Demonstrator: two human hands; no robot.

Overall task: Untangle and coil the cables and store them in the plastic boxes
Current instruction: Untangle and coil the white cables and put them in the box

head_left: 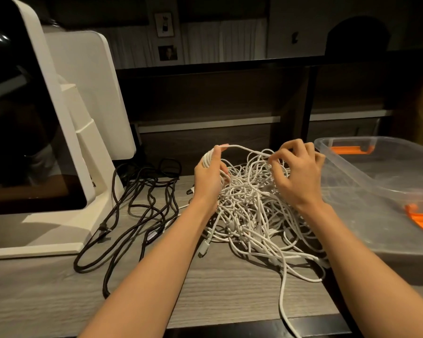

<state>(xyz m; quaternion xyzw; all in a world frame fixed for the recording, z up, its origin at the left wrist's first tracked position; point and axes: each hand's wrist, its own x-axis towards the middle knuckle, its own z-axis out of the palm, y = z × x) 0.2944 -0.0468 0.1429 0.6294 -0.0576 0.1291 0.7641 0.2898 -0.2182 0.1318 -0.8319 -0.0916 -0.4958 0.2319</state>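
Observation:
A big tangle of white cables (252, 215) lies on the wooden table in front of me. My left hand (209, 178) grips a small coil of white cable at the tangle's left edge. One strand runs from that coil to my right hand (297, 175), which pinches it with curled fingers above the tangle's right side. A clear plastic box (386, 191) with orange latches stands at the right, with nothing visible inside it. Loose black cables (142, 206) sprawl on the table to the left of the white pile.
A white machine with a dark glass front (47, 142) takes up the left of the table. One white strand (282, 301) trails over the table's front edge. Dark shelving stands behind the table.

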